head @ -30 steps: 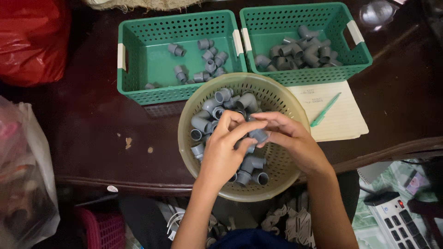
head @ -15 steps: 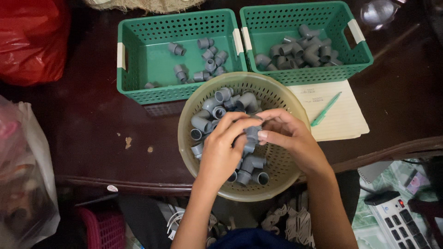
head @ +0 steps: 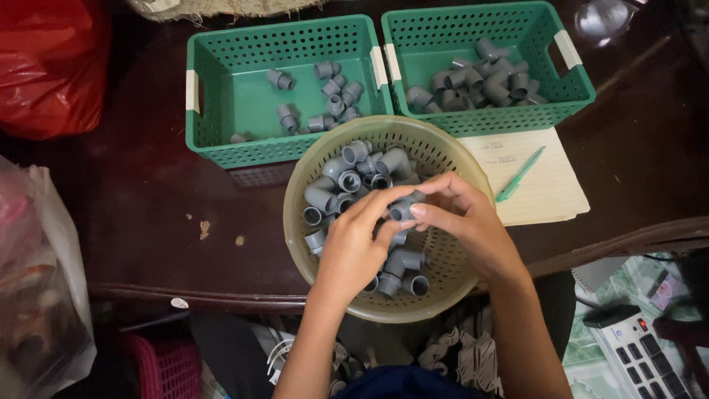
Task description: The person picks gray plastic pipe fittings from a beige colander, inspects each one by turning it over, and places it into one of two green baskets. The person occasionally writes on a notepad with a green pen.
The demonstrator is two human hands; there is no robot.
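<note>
Head | L hand (head: 354, 247) + R hand (head: 461, 218) pinch grey fitting (head: 402, 209) | over basket (head: 458, 159)

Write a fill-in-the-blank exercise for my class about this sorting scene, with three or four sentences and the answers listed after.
1. Both hands, the left hand and the right hand, meet over a round ____ basket full of grey pipe fittings.
2. Behind it stand ____ green baskets, the left green basket and the right green basket.
3. A green ____ lies on the yellow notepad.
4. A ____ plastic bag sits at the far left.

Answers: beige; two; pen; red
</note>
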